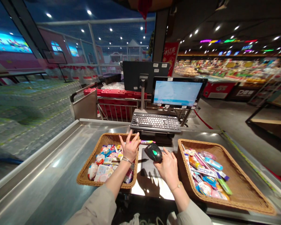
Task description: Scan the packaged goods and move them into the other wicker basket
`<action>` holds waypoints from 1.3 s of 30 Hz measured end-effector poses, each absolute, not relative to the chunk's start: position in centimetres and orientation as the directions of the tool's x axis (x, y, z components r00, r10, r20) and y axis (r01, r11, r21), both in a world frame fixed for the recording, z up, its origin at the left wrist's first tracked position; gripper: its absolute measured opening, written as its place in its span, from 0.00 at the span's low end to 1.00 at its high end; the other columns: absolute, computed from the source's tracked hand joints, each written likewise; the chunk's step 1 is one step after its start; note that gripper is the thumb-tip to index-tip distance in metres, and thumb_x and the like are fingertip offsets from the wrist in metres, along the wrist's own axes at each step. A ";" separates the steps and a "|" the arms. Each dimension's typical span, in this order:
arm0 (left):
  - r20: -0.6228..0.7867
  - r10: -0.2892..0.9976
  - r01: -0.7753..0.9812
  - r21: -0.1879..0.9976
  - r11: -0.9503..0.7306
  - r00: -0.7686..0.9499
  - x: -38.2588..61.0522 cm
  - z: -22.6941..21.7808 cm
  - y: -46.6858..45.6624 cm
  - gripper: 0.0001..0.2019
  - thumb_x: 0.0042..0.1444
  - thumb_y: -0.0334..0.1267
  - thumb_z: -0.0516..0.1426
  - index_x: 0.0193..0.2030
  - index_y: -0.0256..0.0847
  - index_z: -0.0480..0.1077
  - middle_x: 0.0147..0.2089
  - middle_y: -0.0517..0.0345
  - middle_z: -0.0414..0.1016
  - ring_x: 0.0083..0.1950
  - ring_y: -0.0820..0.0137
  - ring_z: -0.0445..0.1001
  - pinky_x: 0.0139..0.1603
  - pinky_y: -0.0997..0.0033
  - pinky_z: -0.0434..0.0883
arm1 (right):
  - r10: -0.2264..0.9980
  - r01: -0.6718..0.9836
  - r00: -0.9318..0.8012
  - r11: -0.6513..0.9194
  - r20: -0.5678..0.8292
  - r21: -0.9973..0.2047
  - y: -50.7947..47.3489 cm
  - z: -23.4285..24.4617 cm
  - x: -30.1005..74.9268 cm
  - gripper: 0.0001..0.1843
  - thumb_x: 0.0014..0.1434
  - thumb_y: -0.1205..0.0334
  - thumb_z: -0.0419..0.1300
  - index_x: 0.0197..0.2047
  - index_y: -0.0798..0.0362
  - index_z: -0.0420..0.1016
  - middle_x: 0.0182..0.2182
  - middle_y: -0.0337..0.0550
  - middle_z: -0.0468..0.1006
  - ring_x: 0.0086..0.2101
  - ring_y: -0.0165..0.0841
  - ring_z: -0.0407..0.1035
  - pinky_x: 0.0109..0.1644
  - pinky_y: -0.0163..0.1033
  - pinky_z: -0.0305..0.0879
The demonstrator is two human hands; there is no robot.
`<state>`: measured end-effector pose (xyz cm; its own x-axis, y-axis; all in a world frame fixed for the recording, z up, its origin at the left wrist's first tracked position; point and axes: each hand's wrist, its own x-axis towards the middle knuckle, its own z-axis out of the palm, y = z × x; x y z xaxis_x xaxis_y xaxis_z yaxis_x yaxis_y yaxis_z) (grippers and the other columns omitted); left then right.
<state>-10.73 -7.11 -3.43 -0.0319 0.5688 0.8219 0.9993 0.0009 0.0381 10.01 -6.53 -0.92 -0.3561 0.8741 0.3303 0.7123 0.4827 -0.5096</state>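
My left hand (130, 147) hovers with fingers spread over the right side of a wicker basket (86, 170) filled with several small colourful packets and sweets; nothing is in it. My right hand (168, 166) is wrapped round a black barcode scanner (153, 152) with a green light, held above the steel counter between the two baskets. A second wicker basket (243, 190) on the right holds several wrapped items along its left side.
A keyboard (155, 122) and lit screen (176, 93) stand behind the baskets, with a second monitor's back (135, 75) to the left. A steel checkout counter (49, 175) runs around. Red shopping carts (114, 107) sit beyond; shop aisles lie to the right.
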 end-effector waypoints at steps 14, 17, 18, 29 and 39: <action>0.802 0.597 0.997 0.070 -0.039 -0.033 -9.1 -2.1 -5.7 0.06 0.60 0.38 0.55 0.36 0.47 0.74 0.56 0.60 0.75 0.68 0.54 0.58 0.67 0.29 0.31 | 0.869 0.795 -0.263 0.441 0.419 -0.416 -5.4 -0.9 12.1 0.17 0.50 0.66 0.57 0.44 0.54 0.76 0.51 0.47 0.76 0.61 0.43 0.57 0.64 0.52 0.47; 0.806 0.592 0.996 0.072 -0.051 -0.028 -8.3 -1.7 -5.1 0.06 0.60 0.39 0.55 0.36 0.48 0.75 0.56 0.60 0.75 0.68 0.54 0.59 0.67 0.29 0.32 | 0.876 0.822 -0.226 0.406 0.427 -0.399 -5.2 -0.9 13.0 0.19 0.50 0.64 0.56 0.46 0.55 0.75 0.53 0.46 0.75 0.62 0.45 0.56 0.64 0.53 0.47; 0.807 0.590 0.995 0.077 -0.057 -0.029 -8.0 -1.6 -4.9 0.06 0.60 0.39 0.55 0.37 0.48 0.75 0.56 0.60 0.75 0.68 0.53 0.59 0.67 0.29 0.32 | 0.877 0.830 -0.215 0.395 0.429 -0.393 -5.2 -0.9 13.3 0.20 0.50 0.64 0.56 0.47 0.55 0.75 0.54 0.46 0.75 0.62 0.46 0.55 0.64 0.53 0.47; 0.777 0.629 0.978 0.122 -0.167 0.011 -4.5 -1.0 -2.5 0.06 0.59 0.40 0.56 0.40 0.49 0.74 0.58 0.58 0.73 0.69 0.54 0.56 0.67 0.29 0.31 | 0.903 0.865 -0.091 0.280 0.419 -0.416 -5.0 -1.4 16.7 0.26 0.50 0.64 0.55 0.54 0.56 0.71 0.57 0.49 0.71 0.63 0.43 0.53 0.60 0.48 0.57; 0.799 0.596 0.959 0.098 -0.265 0.083 -1.0 0.1 -0.5 0.05 0.60 0.40 0.56 0.37 0.48 0.74 0.56 0.59 0.75 0.67 0.53 0.60 0.67 0.29 0.31 | 0.896 0.890 0.065 0.147 0.440 -0.431 -4.6 -0.5 20.2 0.29 0.53 0.57 0.58 0.58 0.56 0.67 0.57 0.53 0.70 0.61 0.45 0.57 0.62 0.50 0.53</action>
<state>-0.98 -0.52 0.14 0.0828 0.5961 0.7987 0.9594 -0.2645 0.0979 20.18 -4.56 -0.49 0.0651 0.8959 0.4396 0.8902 0.1470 -0.4313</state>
